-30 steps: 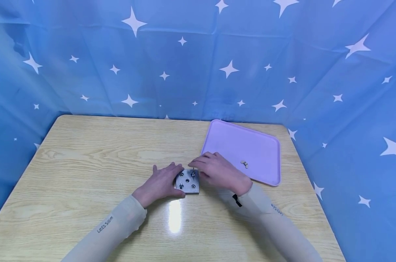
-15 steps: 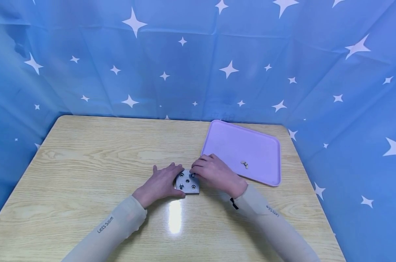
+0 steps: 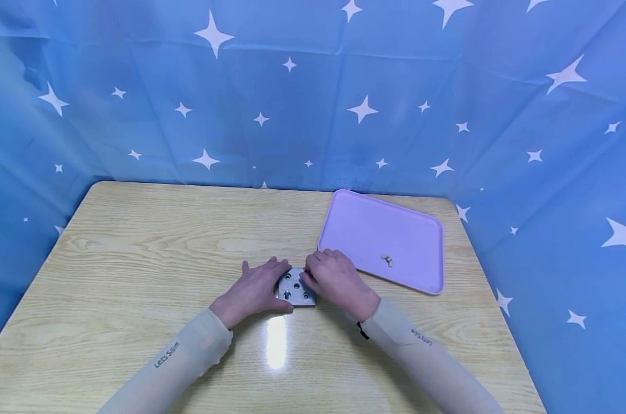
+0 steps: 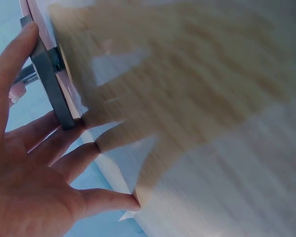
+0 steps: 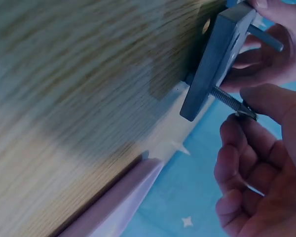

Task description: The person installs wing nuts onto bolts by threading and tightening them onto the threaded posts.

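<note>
A square metal plate (image 3: 296, 297) with several holes stands slightly raised over the wooden table, bolt heads beneath it. My left hand (image 3: 253, 290) holds it by opposite edges, between thumb and fingers; the other fingers spread down to the tabletop in the left wrist view. From the plate's far right corner rises a threaded bolt (image 5: 226, 98). At its tip my right hand (image 3: 339, 282) pinches a small wing nut (image 5: 247, 111) between thumb and forefinger, mostly hidden by the fingers. A second bolt (image 3: 287, 294) sticks up bare at the near left corner.
A lilac tray (image 3: 396, 230) lies at the back right, its near left corner close beside my right hand. In it are small brass-coloured wing nuts (image 3: 387, 260). A blue star-patterned cloth (image 3: 313, 103) hangs behind the table (image 3: 163, 241).
My right hand has turned and drawn slightly nearer to me, its fingers curling in over the far right bolt, which they now hide in the head view. The left hand and plate stay put.
</note>
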A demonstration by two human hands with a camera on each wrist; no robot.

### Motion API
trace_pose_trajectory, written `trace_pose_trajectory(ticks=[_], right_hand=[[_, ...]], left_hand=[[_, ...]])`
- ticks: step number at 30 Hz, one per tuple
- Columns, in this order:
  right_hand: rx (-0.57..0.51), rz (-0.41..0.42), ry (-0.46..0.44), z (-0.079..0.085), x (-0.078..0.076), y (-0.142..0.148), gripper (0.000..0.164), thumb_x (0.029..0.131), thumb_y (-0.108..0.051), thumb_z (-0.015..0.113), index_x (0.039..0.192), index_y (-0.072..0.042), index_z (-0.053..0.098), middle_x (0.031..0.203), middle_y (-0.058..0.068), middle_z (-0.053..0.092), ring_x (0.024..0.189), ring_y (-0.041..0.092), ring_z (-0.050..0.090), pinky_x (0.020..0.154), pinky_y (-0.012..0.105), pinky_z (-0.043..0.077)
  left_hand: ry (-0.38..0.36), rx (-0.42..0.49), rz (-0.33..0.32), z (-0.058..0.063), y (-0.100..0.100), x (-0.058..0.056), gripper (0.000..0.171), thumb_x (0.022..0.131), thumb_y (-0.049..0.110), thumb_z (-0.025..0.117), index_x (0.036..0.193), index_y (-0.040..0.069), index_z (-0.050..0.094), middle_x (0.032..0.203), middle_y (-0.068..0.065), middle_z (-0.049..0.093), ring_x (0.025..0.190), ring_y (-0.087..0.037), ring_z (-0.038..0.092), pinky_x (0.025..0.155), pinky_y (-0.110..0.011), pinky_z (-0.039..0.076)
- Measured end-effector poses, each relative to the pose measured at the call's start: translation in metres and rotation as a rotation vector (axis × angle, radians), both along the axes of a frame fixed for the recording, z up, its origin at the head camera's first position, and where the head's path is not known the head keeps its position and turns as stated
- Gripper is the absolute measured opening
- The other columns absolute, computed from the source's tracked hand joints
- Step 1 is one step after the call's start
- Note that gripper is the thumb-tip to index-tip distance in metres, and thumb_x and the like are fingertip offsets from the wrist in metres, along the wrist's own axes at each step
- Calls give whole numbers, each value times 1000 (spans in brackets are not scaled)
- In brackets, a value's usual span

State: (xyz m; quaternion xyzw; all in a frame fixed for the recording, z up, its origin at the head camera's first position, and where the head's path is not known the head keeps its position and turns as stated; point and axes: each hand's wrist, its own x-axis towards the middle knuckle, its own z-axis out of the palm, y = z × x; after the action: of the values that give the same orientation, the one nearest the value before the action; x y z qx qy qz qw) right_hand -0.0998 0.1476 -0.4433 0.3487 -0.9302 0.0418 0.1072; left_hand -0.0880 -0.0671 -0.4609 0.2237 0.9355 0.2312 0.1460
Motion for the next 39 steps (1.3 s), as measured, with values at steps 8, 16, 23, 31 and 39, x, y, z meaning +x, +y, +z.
trace_pose_trajectory(ticks=[8, 16, 23, 31, 39], right_hand=[[13, 6, -77, 12, -2, 7, 31, 97, -40, 69, 106, -11, 72, 96, 1, 72, 84, 19, 65, 73, 37, 51], [116, 301, -201, 31, -11, 24, 53, 87, 2, 77, 135, -18, 68, 143, -3, 62, 127, 20, 58, 98, 45, 51], [155, 313, -167, 24, -10, 23, 53, 87, 1, 80, 135, -18, 69, 141, -3, 64, 125, 18, 59, 99, 41, 51], [145, 285, -102, 18, -9, 19, 29, 95, -11, 75, 123, -17, 74, 126, -3, 71, 117, 17, 64, 94, 39, 53], [52, 200, -36, 9, -8, 12, 9, 98, -24, 74, 103, -18, 76, 98, -4, 73, 91, 16, 67, 77, 36, 51]], left_hand=[[8, 6, -7, -1, 0, -1, 92, 74, 51, 91, 147, 9, 55, 152, -19, 52, 141, -42, 48, 103, -85, 26], [9, 7, -5, -2, -1, 0, 93, 74, 51, 91, 148, 8, 54, 153, -20, 51, 140, -43, 49, 103, -85, 26], [-10, 6, -2, -1, 0, -1, 93, 75, 51, 90, 149, 9, 53, 154, -20, 50, 141, -44, 48, 105, -84, 24], [-18, 9, 3, 0, 0, -1, 93, 75, 50, 91, 149, 9, 53, 154, -19, 50, 142, -43, 47, 105, -84, 24], [-14, 15, 8, 0, 0, 0, 93, 74, 50, 91, 149, 9, 54, 154, -19, 50, 142, -43, 46, 105, -84, 24]])
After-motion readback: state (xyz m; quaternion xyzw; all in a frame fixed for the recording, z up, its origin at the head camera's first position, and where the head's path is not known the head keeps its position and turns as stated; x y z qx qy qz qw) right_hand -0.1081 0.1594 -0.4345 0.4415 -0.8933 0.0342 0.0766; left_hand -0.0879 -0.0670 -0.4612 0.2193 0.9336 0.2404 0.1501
